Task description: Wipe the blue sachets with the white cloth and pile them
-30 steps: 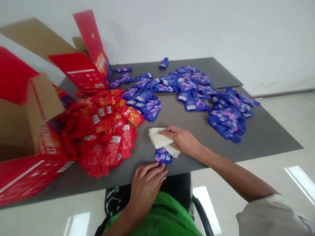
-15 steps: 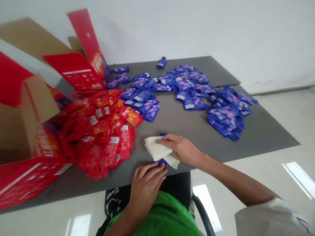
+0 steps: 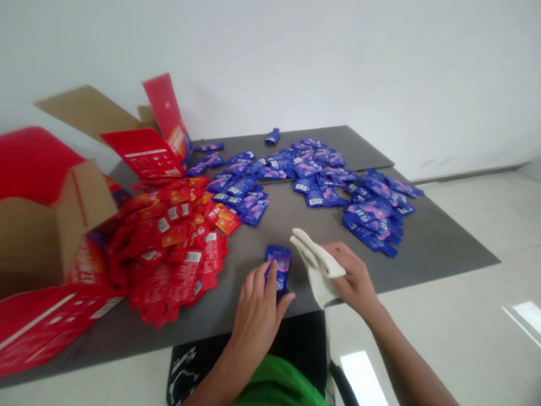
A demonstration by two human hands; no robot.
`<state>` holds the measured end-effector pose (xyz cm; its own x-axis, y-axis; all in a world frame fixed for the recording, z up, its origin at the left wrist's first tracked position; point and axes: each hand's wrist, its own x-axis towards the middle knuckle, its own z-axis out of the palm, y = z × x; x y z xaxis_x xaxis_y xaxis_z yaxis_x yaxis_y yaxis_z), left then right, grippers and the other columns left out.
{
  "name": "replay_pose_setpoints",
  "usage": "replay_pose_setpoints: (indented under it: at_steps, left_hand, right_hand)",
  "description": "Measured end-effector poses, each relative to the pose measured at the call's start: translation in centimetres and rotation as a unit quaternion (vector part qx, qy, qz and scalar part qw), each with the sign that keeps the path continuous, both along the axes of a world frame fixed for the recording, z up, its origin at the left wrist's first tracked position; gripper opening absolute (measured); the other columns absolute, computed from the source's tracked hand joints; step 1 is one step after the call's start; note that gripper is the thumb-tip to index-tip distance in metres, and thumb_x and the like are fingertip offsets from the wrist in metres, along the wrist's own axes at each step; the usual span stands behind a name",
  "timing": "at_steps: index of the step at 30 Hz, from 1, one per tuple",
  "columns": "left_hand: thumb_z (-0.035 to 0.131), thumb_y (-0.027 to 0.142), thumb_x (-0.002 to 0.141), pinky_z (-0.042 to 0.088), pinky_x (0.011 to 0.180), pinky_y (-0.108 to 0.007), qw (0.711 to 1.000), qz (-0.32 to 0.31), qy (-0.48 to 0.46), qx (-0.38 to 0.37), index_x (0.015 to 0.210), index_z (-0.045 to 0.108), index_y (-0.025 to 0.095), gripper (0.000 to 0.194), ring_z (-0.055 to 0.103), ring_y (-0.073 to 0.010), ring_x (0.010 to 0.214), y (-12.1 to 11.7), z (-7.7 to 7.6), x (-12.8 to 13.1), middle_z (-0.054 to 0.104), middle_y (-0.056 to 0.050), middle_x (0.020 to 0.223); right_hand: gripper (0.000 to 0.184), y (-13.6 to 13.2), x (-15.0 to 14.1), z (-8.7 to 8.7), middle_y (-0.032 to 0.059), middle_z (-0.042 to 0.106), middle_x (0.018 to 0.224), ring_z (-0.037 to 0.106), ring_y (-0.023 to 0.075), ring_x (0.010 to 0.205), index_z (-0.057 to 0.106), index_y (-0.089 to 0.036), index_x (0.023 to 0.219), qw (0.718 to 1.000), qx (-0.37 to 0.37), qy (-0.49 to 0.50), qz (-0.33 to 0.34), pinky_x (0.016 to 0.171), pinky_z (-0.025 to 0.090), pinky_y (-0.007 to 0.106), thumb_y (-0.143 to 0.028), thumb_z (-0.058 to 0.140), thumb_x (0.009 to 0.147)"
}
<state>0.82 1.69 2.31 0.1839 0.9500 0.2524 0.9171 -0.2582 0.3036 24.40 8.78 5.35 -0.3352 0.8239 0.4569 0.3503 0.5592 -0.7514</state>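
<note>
Left hand [image 3: 256, 321], fingers spread, pressing on a flat blue foil sachet [image 3: 278, 268] lying on a dark grey table top [image 3: 439, 248]; right hand [image 3: 353, 279], just beside, pinching a crumpled white cloth [image 3: 316, 265] between thumb and fingers; a heap of red foil sachets [image 3: 177, 254] left, loose blue foil sachets [image 3: 329, 192] beyond

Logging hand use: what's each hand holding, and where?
Right hand: the white cloth, by its right edge. Left hand: fingers over the blue sachet's lower part, though a firm grip cannot be told.
</note>
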Motion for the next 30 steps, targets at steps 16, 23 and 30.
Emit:
replay_pose_setpoints:
  at_steps: [16, 23, 30]
  left_hand:
    - [0.036, 0.035, 0.110, 0.049, 0.071, -0.031, 0.954, 0.016, 0.125, -0.272, 0.095, 0.067, 0.019, 0.038, 0.077, -0.0264, 0.088, 6.3, 7.0, -0.2, 0.078, -0.009, 0.090]
    - [0.035, 0.038, 0.112, 0.051, 0.074, -0.031, 0.993, -0.058, 0.086, -0.063, 0.101, 0.068, 0.020, 0.039, 0.077, -0.0252, 0.091, 12.8, 10.3, 7.1, 0.079, -0.009, 0.094]
    - [0.040, 0.015, 0.108, 0.045, 0.114, -0.034, 0.966, -0.208, 0.090, 0.125, 0.147, 0.054, 0.016, 0.041, 0.059, -0.0203, 0.137, 21.9, 10.0, 19.0, 0.062, -0.013, 0.148]
  right_hand:
    - [0.044, -1.6, 4.4, -2.0, 0.0092, 0.065, 0.085, 0.061, 0.0168, 0.075, 0.080, -0.012, 0.091, 0.933, -0.215, 0.174, 0.229, 0.069, 0.049, 0.027, -0.054, 0.070, 0.093]
    - [0.045, -1.2, 4.8, -3.3, 0.0131, 0.070, 0.088, 0.065, 0.0175, 0.076, 0.084, -0.010, 0.101, 0.892, -0.238, 0.203, 0.327, 0.069, 0.052, 0.027, -0.053, 0.073, 0.091]
    - [0.055, -1.5, 4.6, -4.1, 0.0137, 0.072, 0.086, 0.063, 0.0166, 0.074, 0.084, -0.009, 0.099, 0.900, -0.218, 0.211, 0.315, 0.066, 0.052, 0.025, -0.062, 0.072, 0.088]
